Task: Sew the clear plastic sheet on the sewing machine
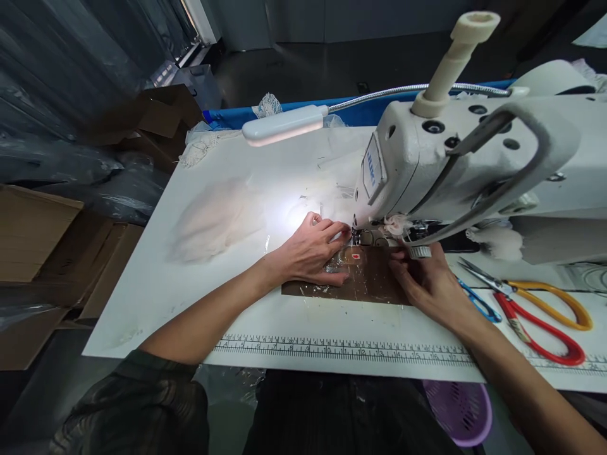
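My left hand [313, 253] lies flat on a small clear plastic piece [348, 260] with a red mark, fingertips close to the needle area [365, 237] of a white sewing machine [474, 158]. On the other side of the piece, my right hand [427, 281] presses down just below the machine's presser foot. The plastic piece rests on a brown patch [360, 287] of the white table [190, 272]. Neither hand grips anything; both hold the piece flat against the machine bed.
Red and yellow-handled scissors [540, 313] and a blue-handled tool [478, 303] lie at the right. A lit gooseneck lamp [282, 123] hangs over the table. White fluffy fabric [215, 218] lies at the left. A printed ruler [341, 347] runs along the front edge. Cardboard boxes [42, 234] stand left; a purple basket [462, 411] sits below.
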`<state>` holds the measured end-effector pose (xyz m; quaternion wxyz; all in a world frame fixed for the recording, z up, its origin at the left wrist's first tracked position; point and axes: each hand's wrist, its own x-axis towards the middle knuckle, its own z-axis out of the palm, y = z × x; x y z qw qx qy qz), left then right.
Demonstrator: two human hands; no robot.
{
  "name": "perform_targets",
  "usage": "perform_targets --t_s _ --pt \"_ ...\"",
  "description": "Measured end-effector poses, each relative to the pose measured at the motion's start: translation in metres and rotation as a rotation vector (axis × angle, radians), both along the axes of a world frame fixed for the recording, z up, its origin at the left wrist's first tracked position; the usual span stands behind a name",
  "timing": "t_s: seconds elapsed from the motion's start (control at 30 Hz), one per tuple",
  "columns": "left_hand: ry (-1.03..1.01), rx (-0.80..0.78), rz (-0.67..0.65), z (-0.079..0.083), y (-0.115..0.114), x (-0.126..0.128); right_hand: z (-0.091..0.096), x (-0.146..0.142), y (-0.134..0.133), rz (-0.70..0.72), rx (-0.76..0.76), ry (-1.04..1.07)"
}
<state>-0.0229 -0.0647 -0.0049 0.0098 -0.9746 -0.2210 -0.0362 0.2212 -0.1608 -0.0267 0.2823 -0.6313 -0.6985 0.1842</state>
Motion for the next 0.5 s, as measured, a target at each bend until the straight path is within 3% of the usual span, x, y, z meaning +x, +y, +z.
perform_targets --t_s 0.17,0.5 --pt "-0.087 -0.074 0.04 -0.005 0.004 -0.001 -0.014 -0.004 -0.012 0.0 0.124 -0.027" --pt "-0.153 -0.305 0.014 -0.005 0.028 -0.003 -0.017 -0.003 -0.01 0.052 0.214 -0.045"
